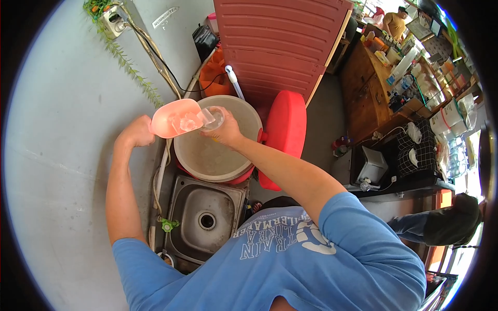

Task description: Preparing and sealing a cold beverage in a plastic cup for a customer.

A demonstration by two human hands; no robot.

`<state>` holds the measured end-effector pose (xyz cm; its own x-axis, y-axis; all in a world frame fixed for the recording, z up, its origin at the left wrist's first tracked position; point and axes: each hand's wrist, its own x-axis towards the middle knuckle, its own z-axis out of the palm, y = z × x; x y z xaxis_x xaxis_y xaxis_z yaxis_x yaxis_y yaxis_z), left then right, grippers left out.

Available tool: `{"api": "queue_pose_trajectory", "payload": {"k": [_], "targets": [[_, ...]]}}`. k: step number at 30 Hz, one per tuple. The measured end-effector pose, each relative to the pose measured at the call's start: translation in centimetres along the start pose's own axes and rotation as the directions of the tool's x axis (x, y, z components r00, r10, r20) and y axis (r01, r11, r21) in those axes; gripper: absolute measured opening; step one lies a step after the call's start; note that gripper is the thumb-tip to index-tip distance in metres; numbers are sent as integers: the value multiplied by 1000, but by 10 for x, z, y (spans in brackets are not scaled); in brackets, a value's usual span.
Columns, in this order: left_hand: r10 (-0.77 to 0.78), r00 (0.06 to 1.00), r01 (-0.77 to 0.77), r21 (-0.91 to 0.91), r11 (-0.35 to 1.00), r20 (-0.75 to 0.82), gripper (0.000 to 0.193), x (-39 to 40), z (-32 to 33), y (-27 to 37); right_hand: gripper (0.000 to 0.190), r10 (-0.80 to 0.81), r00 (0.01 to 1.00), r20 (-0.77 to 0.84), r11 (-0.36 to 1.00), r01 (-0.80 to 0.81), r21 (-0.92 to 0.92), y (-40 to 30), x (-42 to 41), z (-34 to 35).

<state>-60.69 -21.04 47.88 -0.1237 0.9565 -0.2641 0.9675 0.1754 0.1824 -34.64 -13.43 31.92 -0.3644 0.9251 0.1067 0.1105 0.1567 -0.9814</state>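
My left hand (137, 131) grips the handle of a pink plastic scoop (165, 116). Several pieces of clear ice (186, 121) lie in the scoop, towards its front lip. In my right hand (229, 130) is a clear plastic cup (214, 121), its mouth against the scoop's lip. One ice piece (207, 116) straddles the lip and the cup's opening. Both hands are above a round cooler tub (249, 116) with a beige inside and a red outside. Its red lid (286, 136) stands tipped open on the right.
A steel sink (194, 233) with a green-handled tap (169, 224) sits nearest my body. The grey wall (66, 136) borders the left, and a red panel (276, 46) rises behind the tub. Cluttered counters (369, 85) and two people (396, 25) (447, 221) are at right.
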Motion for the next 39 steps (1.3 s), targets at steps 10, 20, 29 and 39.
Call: {"api": "queue_pose_trajectory", "payload": {"k": [10, 20, 29, 39], "targets": [[-26, 999, 20, -191, 981, -30, 7, -9, 8, -20, 85, 17, 1000, 2, 991, -17, 133, 8, 2, 12], [-132, 990, 113, -270, 956, -53, 22, 55, 173, -18, 77, -98, 995, 21, 905, 81, 417, -47, -20, -32], [82, 966, -257, -891, 374, -244, 53, 120, 336, 122, 80, -93, 993, 71, 947, 66, 313, -155, -102, -175], [3, 912, -291, -639, 712, -411, 40, 122, 306, 220, 80, -1, 919, -393, 998, 28, 62, -139, -201, -323]]}}
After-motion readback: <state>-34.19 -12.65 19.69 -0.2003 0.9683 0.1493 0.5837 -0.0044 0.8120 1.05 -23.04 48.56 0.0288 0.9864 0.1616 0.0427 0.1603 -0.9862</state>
